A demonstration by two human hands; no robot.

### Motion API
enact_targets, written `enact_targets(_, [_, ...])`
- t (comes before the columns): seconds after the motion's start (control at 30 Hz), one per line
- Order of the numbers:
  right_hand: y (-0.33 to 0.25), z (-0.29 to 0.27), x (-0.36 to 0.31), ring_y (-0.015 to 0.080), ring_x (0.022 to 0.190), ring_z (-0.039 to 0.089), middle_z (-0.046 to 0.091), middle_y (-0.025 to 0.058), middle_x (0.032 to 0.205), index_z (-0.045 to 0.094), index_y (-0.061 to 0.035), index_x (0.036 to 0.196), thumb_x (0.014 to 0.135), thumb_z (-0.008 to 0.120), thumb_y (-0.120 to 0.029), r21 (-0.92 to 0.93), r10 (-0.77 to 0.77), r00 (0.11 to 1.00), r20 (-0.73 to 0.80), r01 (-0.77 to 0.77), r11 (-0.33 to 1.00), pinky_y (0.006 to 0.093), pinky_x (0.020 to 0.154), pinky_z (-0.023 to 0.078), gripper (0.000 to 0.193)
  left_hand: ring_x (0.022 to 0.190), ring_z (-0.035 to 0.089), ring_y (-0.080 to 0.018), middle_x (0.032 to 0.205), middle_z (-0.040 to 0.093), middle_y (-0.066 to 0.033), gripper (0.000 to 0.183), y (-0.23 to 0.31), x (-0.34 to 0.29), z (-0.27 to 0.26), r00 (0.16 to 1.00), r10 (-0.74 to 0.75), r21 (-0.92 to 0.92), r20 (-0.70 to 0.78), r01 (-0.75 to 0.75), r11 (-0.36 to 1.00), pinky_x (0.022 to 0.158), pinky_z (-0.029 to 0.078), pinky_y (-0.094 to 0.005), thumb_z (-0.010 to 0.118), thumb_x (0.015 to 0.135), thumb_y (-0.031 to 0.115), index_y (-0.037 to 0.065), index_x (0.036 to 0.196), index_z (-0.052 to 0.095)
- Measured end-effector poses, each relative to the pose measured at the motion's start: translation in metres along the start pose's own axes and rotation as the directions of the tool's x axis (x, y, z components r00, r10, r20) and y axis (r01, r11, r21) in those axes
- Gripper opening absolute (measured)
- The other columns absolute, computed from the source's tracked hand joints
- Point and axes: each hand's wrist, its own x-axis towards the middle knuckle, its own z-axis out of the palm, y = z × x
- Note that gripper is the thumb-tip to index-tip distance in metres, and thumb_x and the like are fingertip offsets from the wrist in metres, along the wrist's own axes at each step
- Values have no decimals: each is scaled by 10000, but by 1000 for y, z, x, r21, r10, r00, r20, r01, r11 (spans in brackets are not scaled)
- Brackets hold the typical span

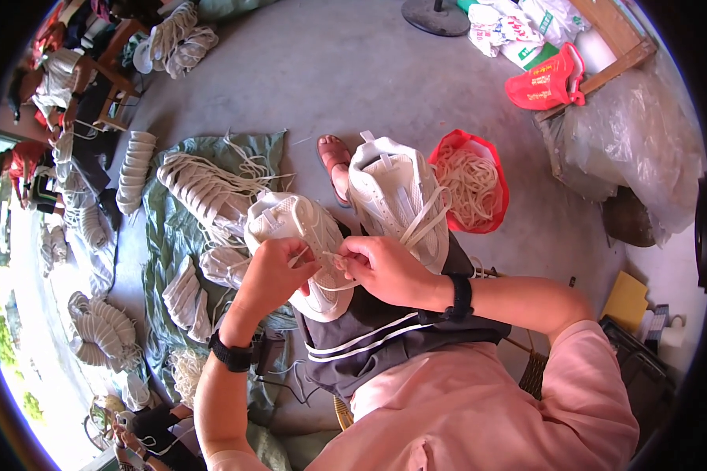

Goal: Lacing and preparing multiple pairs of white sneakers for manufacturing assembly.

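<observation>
Two white sneakers rest on my lap, a left sneaker (285,218) and a right sneaker (395,187). My left hand (279,271) is closed over the left sneaker, its thumb and fingers pinched at the lacing. Close beside it, my right hand (385,269) pinches a white shoelace (340,289) between thumb and fingers. The lace's tip is too small to make out. Loose loops of another shoelace (428,213) hang from the right sneaker, which neither hand touches.
A red bag (498,210) full of white laces stands right of my knees. Left, stacked shoe uppers (200,184) lie on a green tarp (165,259). Co-workers (55,82) sit at far left. Plastic bags (636,129) lie at right.
</observation>
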Motion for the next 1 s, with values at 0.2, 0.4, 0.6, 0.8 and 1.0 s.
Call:
enact_targets(0.2, [6,14,4,267,740,713,704,154,802,666,29,1001,964,631,-89,-39,-7,998,-55,5,999,371,673,528,129,601,658,-85,708,658,-16,93,-15,4,-4,999,30,-53,32,-29,998,567,482,-243,710,904,67,-17,901,669])
enact_targets(0.4, [14,23,4,377,780,703,692,204,816,678,13,1011,953,638,-121,-127,-32,999,-33,27,992,429,674,527,152,604,660,-79,702,658,-10,59,-19,4,-7,999,29,-75,31,-26,997,569,470,-230,695,900,47,-10,908,682])
enact_targets(0.6, [16,33,3,408,736,680,683,201,772,682,-12,950,944,647,-152,-261,-56,998,-43,43,964,481,639,519,145,601,657,-71,699,643,1,57,-25,4,-11,999,31,-80,35,-28,996,567,461,-222,691,903,50,-6,901,679])
enact_targets(0.8, [20,40,10,399,694,671,667,199,734,651,-12,875,907,666,-129,-305,-162,982,-102,124,944,476,629,520,122,594,655,-72,698,630,9,63,-33,6,-13,998,44,-89,46,-40,995,558,454,-222,691,907,56,-4,896,674])
enact_targets(1.0, [20,52,12,380,635,637,629,179,668,607,-43,799,867,684,-111,-386,-286,952,-110,225,895,468,634,500,123,591,655,-73,696,629,8,73,-38,5,-18,997,57,-97,52,-52,994,550,448,-222,693,909,64,-6,907,674])
